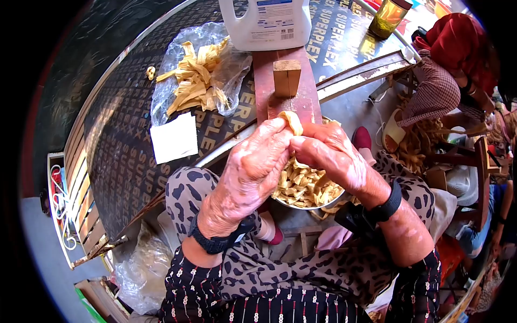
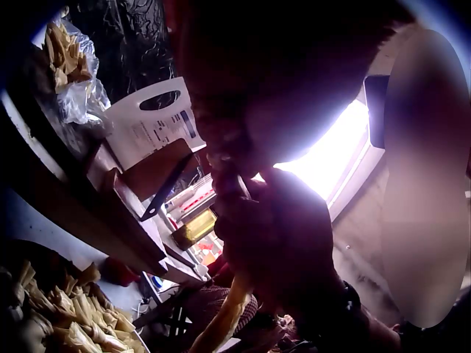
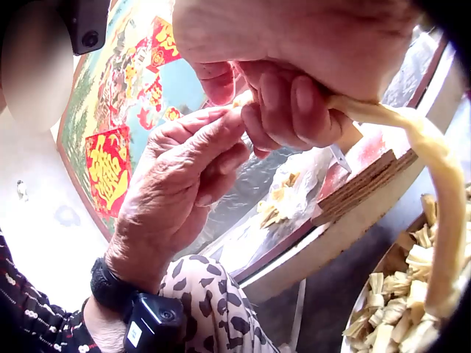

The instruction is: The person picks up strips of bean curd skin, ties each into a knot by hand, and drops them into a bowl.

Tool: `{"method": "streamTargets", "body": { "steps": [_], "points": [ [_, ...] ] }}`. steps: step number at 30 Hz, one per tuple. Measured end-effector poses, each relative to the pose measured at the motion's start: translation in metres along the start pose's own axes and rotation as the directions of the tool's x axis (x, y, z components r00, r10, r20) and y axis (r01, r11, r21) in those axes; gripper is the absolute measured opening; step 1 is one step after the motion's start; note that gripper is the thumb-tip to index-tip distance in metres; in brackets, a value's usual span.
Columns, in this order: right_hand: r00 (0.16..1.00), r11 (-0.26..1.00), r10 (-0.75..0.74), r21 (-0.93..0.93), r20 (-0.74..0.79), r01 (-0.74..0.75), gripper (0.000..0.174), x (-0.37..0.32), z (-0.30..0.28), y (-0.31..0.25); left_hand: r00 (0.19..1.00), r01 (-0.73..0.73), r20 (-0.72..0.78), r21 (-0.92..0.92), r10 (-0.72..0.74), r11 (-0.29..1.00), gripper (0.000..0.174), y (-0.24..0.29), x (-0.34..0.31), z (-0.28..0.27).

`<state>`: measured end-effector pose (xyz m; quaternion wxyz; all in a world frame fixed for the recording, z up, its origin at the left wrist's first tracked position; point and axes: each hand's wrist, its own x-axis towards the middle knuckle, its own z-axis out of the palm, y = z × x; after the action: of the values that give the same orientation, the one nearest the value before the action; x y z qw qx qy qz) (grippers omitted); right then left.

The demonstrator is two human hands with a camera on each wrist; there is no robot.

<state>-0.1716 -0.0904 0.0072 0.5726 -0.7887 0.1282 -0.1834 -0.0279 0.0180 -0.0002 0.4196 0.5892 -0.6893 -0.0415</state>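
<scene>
A pale yellow strip (image 1: pixel 291 123) is held between both hands, above a basin of short knotted-looking yellow pieces (image 1: pixel 307 185). My left hand (image 1: pixel 247 172) pinches its end with thumb and fingertips, meeting the fingertips of my right hand (image 1: pixel 342 159). In the right wrist view, the fingers of the right hand (image 3: pixel 294 110) are curled round the strip (image 3: pixel 441 191), whose long tail hangs in a curve beside the basin. The left hand (image 3: pixel 176 184) shows there from its side. Both hands appear dark in the left wrist view, with the strip (image 2: pixel 224 316) hanging below.
A red board (image 1: pixel 269 62) with an upright wooden block (image 1: pixel 286 81) projects from the round table (image 1: pixel 124 161), weighted by a white jug (image 1: pixel 280 27). Yellow strips (image 1: pixel 196 81) lie on clear plastic beside a white paper (image 1: pixel 174 138). Another person (image 1: pixel 447 70) sits at the right.
</scene>
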Motion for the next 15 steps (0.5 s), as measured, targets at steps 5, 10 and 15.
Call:
{"method": "streamTargets", "body": {
  "steps": [5,10,15],
  "points": [
    [0.963,0.949,0.270,0.179,-0.025,-0.261,0.042,-0.001,0.010,0.007,1.000,-0.004,0.019,-0.070,0.005,0.998,0.020,0.002,0.001,0.001],
    [0.963,0.934,0.249,0.286,-0.099,-0.212,0.045,-0.002,0.011,0.000,0.946,-0.232,-0.185,0.196,0.268,0.953,0.022,0.004,0.005,0.005],
    [0.959,0.907,0.225,0.398,-0.172,-0.141,0.035,-0.002,0.011,-0.004,0.946,-0.049,-0.317,0.060,0.066,0.997,0.027,0.012,0.006,0.005]
  ]
}}
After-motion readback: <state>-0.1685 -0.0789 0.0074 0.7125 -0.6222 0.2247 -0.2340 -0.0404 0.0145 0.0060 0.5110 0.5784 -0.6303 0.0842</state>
